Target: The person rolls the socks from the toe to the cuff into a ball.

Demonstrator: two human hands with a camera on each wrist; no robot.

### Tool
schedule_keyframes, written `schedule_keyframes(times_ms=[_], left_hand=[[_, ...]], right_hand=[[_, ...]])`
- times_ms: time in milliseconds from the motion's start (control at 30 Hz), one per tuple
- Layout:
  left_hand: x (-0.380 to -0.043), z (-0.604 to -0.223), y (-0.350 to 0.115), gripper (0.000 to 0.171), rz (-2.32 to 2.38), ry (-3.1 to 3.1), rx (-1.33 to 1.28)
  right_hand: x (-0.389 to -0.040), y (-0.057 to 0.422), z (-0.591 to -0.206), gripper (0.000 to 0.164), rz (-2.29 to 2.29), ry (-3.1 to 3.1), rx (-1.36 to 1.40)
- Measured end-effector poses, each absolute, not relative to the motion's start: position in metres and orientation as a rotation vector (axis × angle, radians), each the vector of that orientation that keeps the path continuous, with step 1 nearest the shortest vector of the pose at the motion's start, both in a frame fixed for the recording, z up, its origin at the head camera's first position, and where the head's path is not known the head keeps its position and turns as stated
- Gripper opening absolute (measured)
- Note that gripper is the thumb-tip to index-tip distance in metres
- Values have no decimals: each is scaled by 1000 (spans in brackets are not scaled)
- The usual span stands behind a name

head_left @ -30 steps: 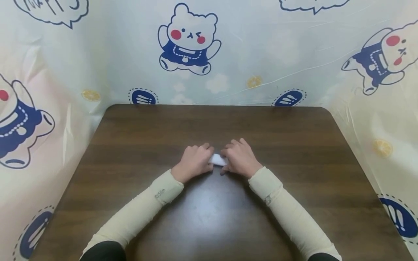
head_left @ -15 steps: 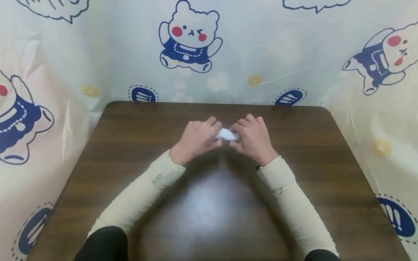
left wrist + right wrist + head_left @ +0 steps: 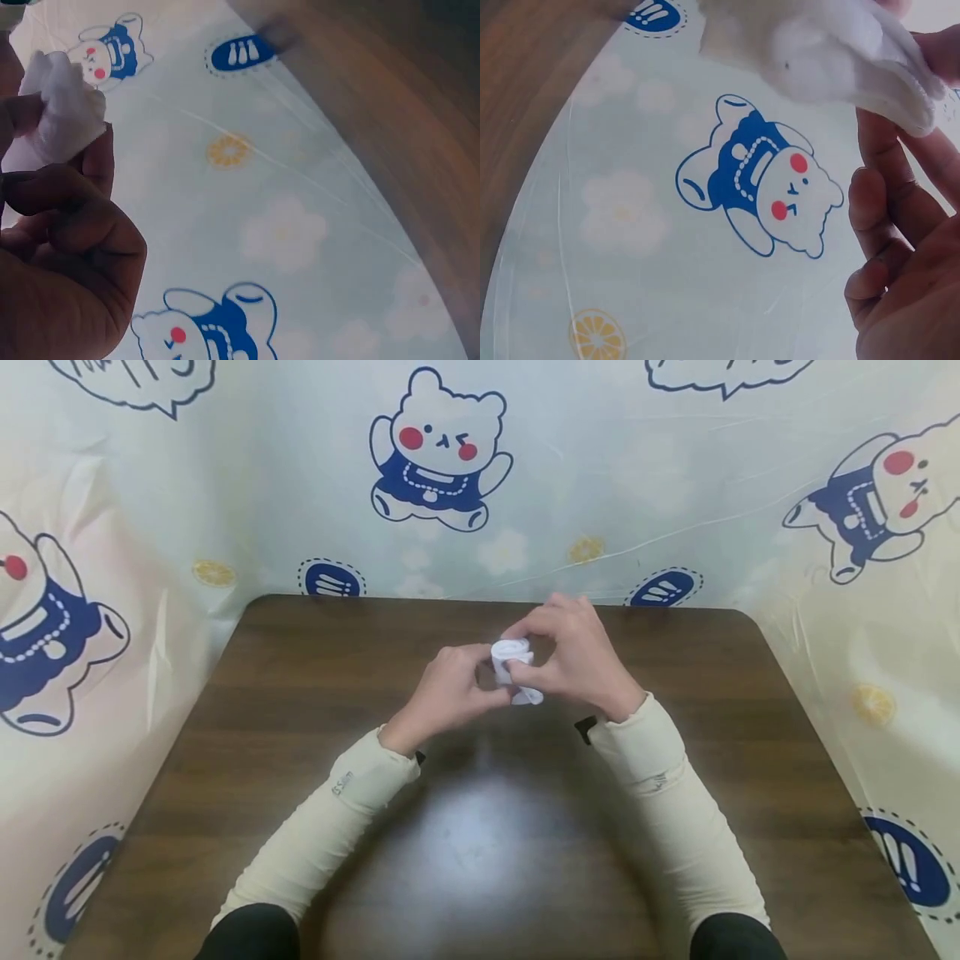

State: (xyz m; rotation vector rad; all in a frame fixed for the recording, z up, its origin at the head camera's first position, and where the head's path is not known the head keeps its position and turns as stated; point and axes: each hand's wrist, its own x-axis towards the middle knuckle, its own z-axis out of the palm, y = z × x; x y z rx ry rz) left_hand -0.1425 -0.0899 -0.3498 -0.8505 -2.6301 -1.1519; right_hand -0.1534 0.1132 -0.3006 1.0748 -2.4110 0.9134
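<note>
A small rolled white cloth is held above the table between both hands, a spiral of layers showing on its top and a loose end hanging below. My left hand grips it from the left, with the thumb low near the loose end. From the right, my right hand pinches the roll between thumb and forefinger. In the left wrist view, the bunched cloth sits over the curled fingers of the left hand. Folded layers of the cloth show above the right hand in the right wrist view.
A dark brown wooden table with rounded far corners lies under the hands. Behind it and along both sides hangs a pale curtain printed with cartoon bears. Cream sleeves cover both forearms.
Both hands have lifted the cloth up and farther from me. The roll has turned from lying sideways between the hands to standing with its spiral end up, and the fingers have changed their hold.
</note>
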Motion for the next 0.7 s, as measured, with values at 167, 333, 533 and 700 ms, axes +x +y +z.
schedule_keyframes(times_ms=[167, 333, 533, 700], left_hand=[[-143, -345, -97, 23, -1172, -2675, -804], [-143, -340, -98, 25, -1217, -2708, -799], [-142, -337, -97, 26, -1240, -2761, -814], [-140, -336, -99, 26, -1235, -2777, -814]], right_hand=[[-151, 118, -299, 43, 1031, -2469, 1009], [-146, 127, -301, 48, 1098, -2563, 970], [-144, 126, -310, 43, 1063, -2606, 952], [-144, 122, -317, 35, 1087, -2577, 951]])
